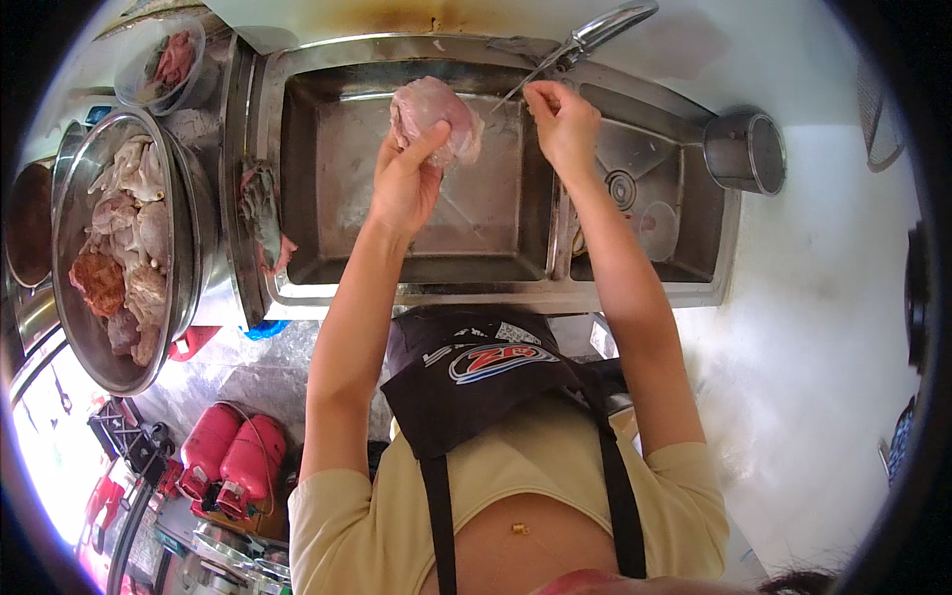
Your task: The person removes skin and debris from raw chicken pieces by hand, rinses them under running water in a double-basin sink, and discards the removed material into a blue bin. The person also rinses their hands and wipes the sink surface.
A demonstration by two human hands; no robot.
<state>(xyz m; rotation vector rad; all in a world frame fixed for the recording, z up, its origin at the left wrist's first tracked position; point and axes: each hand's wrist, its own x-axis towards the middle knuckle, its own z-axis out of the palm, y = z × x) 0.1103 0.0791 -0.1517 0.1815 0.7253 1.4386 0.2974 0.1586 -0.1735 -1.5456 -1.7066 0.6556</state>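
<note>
My left hand grips a piece of raw, pale pink poultry, its thumb pressed across the front. Both are above the large left basin of a stainless steel double sink. My right hand is raised over the divider between the basins, just below the chrome faucet. Its fingertips are pinched together, and nothing shows between them. A thin bright line slants from the faucet toward the poultry; I cannot tell whether it is water or metal.
Left of the sink, a large steel bowl holds raw poultry pieces. A clear plastic tub with reddish scraps stands behind it. A grey-green cloth or glove lies on the sink's left ledge. A steel pot sits at the right corner.
</note>
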